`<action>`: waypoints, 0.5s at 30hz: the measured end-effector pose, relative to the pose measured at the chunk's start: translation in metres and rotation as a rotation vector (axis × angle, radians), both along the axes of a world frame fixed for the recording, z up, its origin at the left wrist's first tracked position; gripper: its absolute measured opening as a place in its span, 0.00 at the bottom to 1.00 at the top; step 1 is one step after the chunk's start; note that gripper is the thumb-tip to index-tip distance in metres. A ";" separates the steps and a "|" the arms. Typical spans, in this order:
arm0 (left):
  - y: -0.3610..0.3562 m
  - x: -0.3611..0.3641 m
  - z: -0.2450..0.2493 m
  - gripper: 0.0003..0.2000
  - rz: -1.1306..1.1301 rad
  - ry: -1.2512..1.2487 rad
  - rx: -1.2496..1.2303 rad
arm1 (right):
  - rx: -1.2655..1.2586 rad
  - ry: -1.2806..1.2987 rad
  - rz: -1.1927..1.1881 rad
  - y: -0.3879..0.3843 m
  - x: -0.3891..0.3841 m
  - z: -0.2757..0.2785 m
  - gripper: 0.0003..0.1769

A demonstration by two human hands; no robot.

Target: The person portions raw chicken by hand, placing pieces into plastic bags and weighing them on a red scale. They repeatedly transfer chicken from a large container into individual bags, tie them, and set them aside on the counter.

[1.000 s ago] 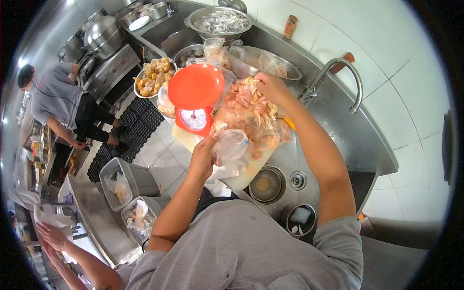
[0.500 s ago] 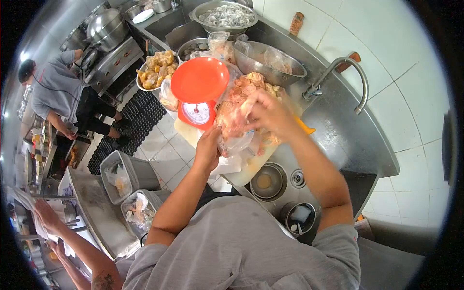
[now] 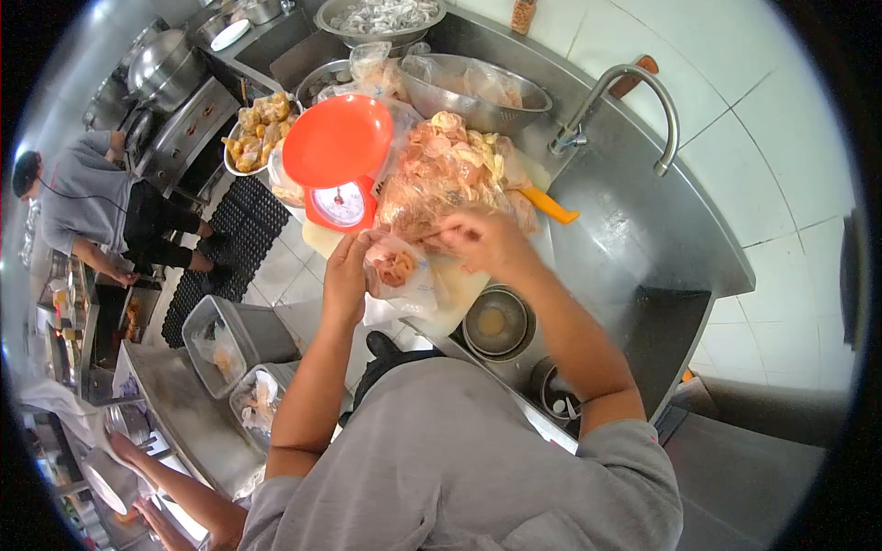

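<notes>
My left hand [image 3: 345,277] is closed on the side of a clear plastic bag [image 3: 413,286] with pink raw meat pieces [image 3: 395,266] inside. Just right of the bag's mouth is my right hand [image 3: 489,242], its fingers pinched together; what they hold, if anything, is hidden. Beyond both hands a large heap of raw meat [image 3: 443,174], partly under clear plastic, lies on a pale cutting board [image 3: 467,292]. A red kitchen scale [image 3: 342,206] with a round red pan [image 3: 337,140] stands left of the heap. A yellow knife-like handle [image 3: 551,206] sticks out on the right.
A perforated steel colander [image 3: 478,106] stands behind the heap, with a curved tap [image 3: 634,72] to its right. A bowl of yellowish meat [image 3: 262,133] sits left. Steel pots [image 3: 496,321] are near my body. Grey bins [image 3: 243,340] stand lower left. Two other people are at left.
My right hand has come down from above the heap to beside the bag. The bag now lies lower, its meat showing in the opening. The camera view has shifted.
</notes>
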State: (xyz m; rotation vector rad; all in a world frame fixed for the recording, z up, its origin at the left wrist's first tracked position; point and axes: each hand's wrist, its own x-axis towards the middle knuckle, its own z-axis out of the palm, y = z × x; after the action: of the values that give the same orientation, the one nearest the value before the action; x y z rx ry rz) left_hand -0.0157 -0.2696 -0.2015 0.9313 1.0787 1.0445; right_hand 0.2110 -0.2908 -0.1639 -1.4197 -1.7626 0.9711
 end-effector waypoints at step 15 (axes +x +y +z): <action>-0.006 0.004 0.016 0.13 -0.015 -0.110 -0.032 | 0.550 -0.430 -0.270 0.029 0.018 -0.029 0.08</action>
State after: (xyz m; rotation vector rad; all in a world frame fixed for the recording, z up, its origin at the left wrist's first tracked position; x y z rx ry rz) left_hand -0.0113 -0.2759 -0.1852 0.8460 0.9930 1.0508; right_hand 0.2285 -0.2617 -0.1932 -1.5022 -1.8691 0.0178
